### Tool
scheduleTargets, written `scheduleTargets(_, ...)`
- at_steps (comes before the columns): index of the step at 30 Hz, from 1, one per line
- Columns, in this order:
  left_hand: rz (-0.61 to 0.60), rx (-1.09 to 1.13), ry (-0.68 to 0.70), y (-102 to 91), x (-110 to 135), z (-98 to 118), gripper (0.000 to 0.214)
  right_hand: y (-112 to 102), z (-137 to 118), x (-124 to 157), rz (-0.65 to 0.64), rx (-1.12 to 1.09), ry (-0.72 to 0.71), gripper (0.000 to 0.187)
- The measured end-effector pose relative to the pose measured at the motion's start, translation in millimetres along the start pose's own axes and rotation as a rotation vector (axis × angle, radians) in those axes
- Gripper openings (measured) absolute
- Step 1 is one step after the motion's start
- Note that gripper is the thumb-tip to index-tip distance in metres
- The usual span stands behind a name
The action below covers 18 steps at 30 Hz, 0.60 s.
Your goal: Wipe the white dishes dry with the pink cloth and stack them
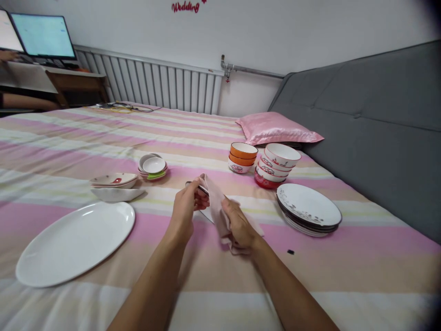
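Right at the centre, both hands meet on one small dish [206, 213], held just above the bedspread [310, 276]. The left hand [184, 209] pinches the dish's far left rim, thumb on top. The right hand [239, 227] is closed around a bunched pink cloth [217, 202] that drapes over the dish's right half and hides most of it. The dish is tilted, and its visible edge runs from far left to near right, so neither hand is nearer than the other. The hands themselves are close but not touching, with the cloth between them.

Left of the dish and nearer the camera lies a large white oval platter [74, 241]. Left and slightly beyond sit a white boat-shaped dish [115, 194], shallow plates with a red mark [113, 180] and a stack of small saucers [153, 166]. Right of the dish is a pile of dark-rimmed plates [308, 207]. Beyond it to the right stand orange bowls [243, 156] and red-and-white bowls [277, 165], the two stacks just beside each other. A small dark object [291, 252] lies near and right.

Farther off from the dish are a pink pillow [275, 128], a grey padded headboard [379, 115], a white radiator [155, 85], and far left a lit monitor [43, 37] on a desk where another person's arm shows.
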<state>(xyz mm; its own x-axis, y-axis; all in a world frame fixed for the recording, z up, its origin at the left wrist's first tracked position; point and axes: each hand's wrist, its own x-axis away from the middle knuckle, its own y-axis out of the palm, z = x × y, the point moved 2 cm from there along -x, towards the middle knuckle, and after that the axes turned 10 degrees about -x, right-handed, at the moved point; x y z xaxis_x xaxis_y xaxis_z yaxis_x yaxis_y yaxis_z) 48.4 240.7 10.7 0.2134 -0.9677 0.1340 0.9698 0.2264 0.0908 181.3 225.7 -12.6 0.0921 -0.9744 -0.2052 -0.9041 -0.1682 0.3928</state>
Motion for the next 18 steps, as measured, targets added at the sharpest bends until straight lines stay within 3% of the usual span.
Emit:
scheduleTargets(8,0.017,-0.026,0.007,-5.3,-5,-1,0.041,-2,12,-5,-0.192,0.241,-0.01,0.029)
scheduleTargets(14,-0.013,-0.13,0.057,-8.4,3,10,0.042,-9,22,-8,-0.25,0.426,-0.076,0.032)
scheduleTargets(18,0.048,-0.272,0.126,-13.1,9,19,0.041,-11,23,-11,-0.27,0.555,-0.1,0.032)
